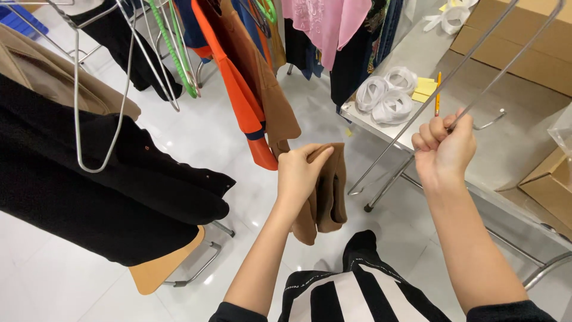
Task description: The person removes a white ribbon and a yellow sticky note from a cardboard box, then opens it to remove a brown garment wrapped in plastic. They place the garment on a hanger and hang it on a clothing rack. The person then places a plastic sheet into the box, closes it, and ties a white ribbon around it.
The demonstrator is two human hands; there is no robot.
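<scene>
1. The left hand (298,173) has its fingers pinching the top edge of a folded brown garment (326,197), which hangs just below the orange coat (238,83) on the rack.
2. The right hand (444,149), to the right of the garment, has its fingers curled tight around a wire hanger (417,113).
3. Beyond the hanger stands the desk (512,143) with white tape rolls (387,98).
4. It looks like hanging is in hand; feeding the garment onto the hanger calls for bringing both hands together.
</scene>
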